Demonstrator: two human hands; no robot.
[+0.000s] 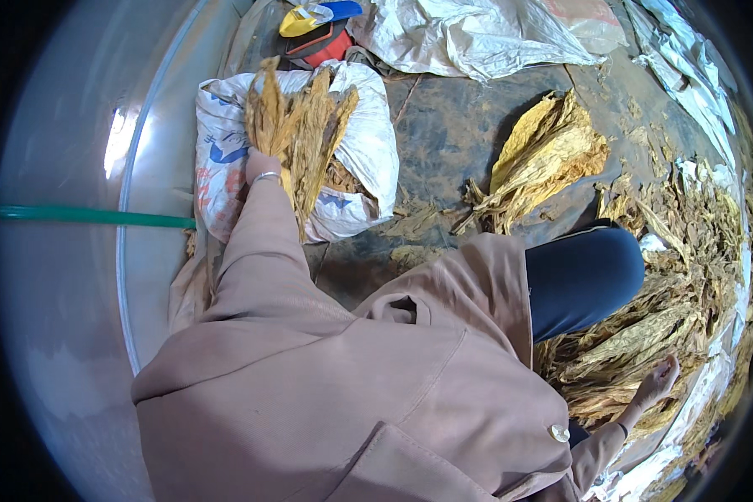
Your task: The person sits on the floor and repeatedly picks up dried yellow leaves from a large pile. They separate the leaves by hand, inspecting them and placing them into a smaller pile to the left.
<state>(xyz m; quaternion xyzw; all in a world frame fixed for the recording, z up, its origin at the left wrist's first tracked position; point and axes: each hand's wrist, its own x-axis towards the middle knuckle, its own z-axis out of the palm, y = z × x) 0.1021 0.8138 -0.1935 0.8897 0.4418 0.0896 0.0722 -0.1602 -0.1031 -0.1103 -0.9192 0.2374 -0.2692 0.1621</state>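
My left hand [261, 165], with a thin bracelet at the wrist, grips a bundle of dried yellow-brown leaves [297, 134] and holds it upright over an open white sack [368, 151]. My right hand [659, 381] reaches down at the lower right and rests on a heap of loose dried leaves [636, 343], fingers spread, with nothing clearly held. My beige coat fills the lower middle of the view, and my knee in dark blue trousers [581, 280] shows beside the heap.
A smaller pile of yellow leaves [544, 159] lies on the dark floor. White sacks and plastic sheets [477, 33] lie at the back and right. A grey metal wall [75, 251] with a green pipe [92, 216] stands at the left. Red, yellow and blue items [318, 29] sit behind the sack.
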